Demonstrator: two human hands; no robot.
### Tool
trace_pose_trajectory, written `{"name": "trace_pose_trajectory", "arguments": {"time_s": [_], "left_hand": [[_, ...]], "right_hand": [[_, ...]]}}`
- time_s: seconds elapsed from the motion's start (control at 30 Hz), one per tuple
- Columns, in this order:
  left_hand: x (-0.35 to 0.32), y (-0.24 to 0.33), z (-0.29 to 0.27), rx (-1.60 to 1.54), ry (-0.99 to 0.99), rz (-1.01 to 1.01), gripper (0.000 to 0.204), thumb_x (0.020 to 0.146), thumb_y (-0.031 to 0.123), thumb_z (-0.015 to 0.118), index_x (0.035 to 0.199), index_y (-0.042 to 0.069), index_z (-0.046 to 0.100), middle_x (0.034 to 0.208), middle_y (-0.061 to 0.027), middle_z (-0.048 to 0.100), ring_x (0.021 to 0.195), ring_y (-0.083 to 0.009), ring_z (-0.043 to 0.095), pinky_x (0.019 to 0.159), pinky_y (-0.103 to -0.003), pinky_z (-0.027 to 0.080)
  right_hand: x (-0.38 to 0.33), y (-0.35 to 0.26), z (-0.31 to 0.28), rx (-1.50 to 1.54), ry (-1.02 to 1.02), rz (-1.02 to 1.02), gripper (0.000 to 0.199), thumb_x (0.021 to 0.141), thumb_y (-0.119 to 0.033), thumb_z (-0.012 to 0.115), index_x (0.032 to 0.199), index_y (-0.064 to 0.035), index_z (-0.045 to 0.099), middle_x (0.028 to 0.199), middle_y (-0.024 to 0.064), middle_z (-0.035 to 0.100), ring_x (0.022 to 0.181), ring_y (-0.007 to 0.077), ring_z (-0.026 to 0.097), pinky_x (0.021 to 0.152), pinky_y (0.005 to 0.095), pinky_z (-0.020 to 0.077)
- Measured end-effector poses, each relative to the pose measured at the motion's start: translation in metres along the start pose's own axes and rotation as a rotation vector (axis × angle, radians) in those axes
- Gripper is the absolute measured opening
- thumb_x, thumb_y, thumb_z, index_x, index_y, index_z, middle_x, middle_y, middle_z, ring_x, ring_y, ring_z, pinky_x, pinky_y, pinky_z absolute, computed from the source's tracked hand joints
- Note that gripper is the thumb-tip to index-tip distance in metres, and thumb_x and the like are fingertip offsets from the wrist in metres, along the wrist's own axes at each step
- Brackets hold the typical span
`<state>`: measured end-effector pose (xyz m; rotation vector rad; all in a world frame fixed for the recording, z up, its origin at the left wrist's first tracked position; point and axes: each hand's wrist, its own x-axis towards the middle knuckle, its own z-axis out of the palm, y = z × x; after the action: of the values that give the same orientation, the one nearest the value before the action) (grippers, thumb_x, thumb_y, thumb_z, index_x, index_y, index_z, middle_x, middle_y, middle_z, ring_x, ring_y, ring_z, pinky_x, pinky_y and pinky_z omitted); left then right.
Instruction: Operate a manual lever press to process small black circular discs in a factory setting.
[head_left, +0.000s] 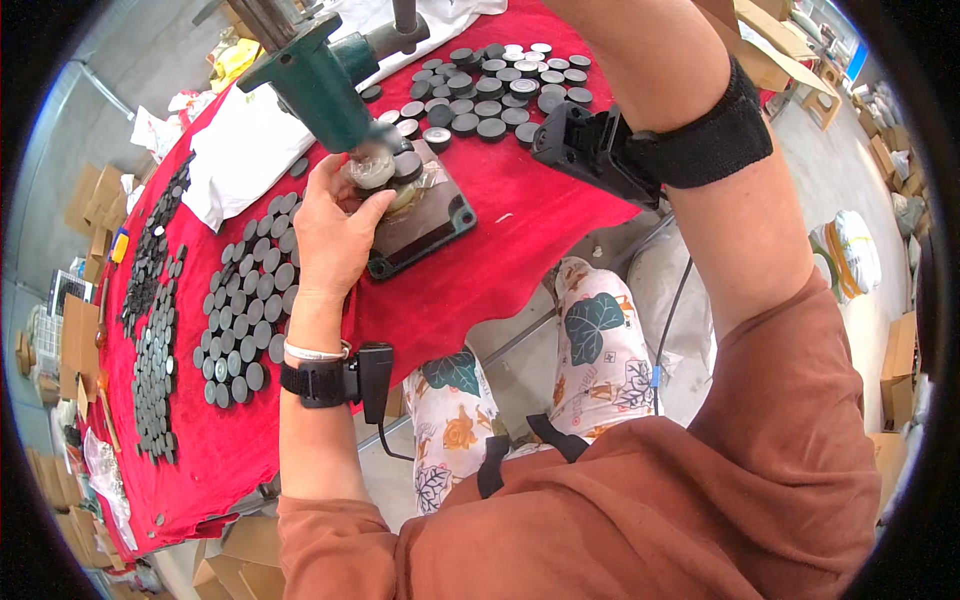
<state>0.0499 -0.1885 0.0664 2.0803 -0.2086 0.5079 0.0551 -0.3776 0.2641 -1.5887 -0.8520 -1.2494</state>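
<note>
Resting on the red cloth [470, 270] of the table, a green press [315, 75] is seen with its dark base plate [425, 225] just under the ram. The left hand [335, 235] is held at the base plate, its fingers [365, 205] closed together around a small round disc [372, 170] that sits directly beneath the green ram; a piece of clear film [432, 180] is spread on the plate beside it. A black strap with a small device [345, 380] is worn on the left wrist, next to a white band.

The right forearm [690, 110] is raised toward the far edge of the view, and a second black strap and device [600, 150] are worn on it. The right hand is cut off by the top edge, so its grip cannot be told.

To the left of the left hand, many dark round discs [245, 300] are laid flat in close rows on the cloth. Further left, more discs [150, 340] are arranged in long narrow lines. At the far side of the table, right of the press, another group of discs [500, 85] is gathered, some with pale faces up. A white cloth [250, 150] is draped on the table left of the press. Cardboard boxes [80, 330] are seen on the floor at the left rim.
</note>
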Motion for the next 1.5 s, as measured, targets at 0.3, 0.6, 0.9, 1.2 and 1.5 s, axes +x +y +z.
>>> {"name": "trace_pose_trajectory", "arguments": {"time_s": [0.3,0.6,0.9,1.2,1.5], "left_hand": [[0.002,-0.015,0.006,-0.101,0.085,-0.063,0.073,0.072,0.009,0.077,0.132,-0.009,0.039,0.102,-0.0147,0.067,0.090,-0.0157,0.064,0.080,-0.027,0.051],[0.002,-0.016,0.006,-0.179,0.080,-0.041,0.087,0.071,0.010,0.080,0.138,-0.011,0.028,0.107,-0.0161,0.065,0.093,-0.0165,0.063,0.082,-0.028,0.051],[-0.036,0.000,-0.041,0.352,0.070,-0.094,0.044,0.072,0.013,0.076,0.112,0.001,0.061,0.095,-0.0101,0.064,0.085,-0.0190,0.063,0.074,-0.031,0.050],[-0.078,0.018,-0.059,0.698,-0.116,-0.063,0.036,0.071,0.024,0.077,0.100,0.004,0.066,0.094,-0.0115,0.059,0.083,-0.0290,0.061,0.071,-0.039,0.049],[-0.067,0.016,-0.060,0.753,-0.166,-0.051,0.033,0.074,0.022,0.074,0.100,0.004,0.066,0.094,-0.0142,0.060,0.086,-0.0319,0.061,0.075,-0.040,0.049]], "right_hand": [[-0.023,0.016,-0.001,0.003,0.011,-0.065,0.019,0.074,-0.015,0.061,0.075,0.0039,0.058,0.067,0.0231,0.057,0.062,0.0313,0.063,0.061,0.0370,0.0496],[-0.073,0.029,-0.024,0.018,-0.003,-0.297,0.019,0.071,-0.005,0.066,0.085,-0.0003,0.054,0.077,0.0175,0.059,0.067,0.0251,0.063,0.062,0.0309,0.0502],[-0.163,0.014,-0.032,0.197,0.079,-0.171,0.028,0.067,-0.003,0.075,0.088,-0.0051,0.057,0.081,0.0109,0.062,0.067,0.0204,0.063,0.058,0.0271,0.0517],[-0.114,0.007,-0.048,-0.030,-0.089,-0.276,0.018,0.073,-0.008,0.070,0.083,-0.0046,0.056,0.076,0.0111,0.061,0.061,0.0195,0.061,0.054,0.0273,0.0494],[0.060,0.063,0.040,-0.060,-0.032,0.046,0.031,0.080,-0.026,0.057,0.080,0.0038,0.065,0.073,0.0244,0.062,0.071,0.0344,0.064,0.063,0.0421,0.0482]]}}
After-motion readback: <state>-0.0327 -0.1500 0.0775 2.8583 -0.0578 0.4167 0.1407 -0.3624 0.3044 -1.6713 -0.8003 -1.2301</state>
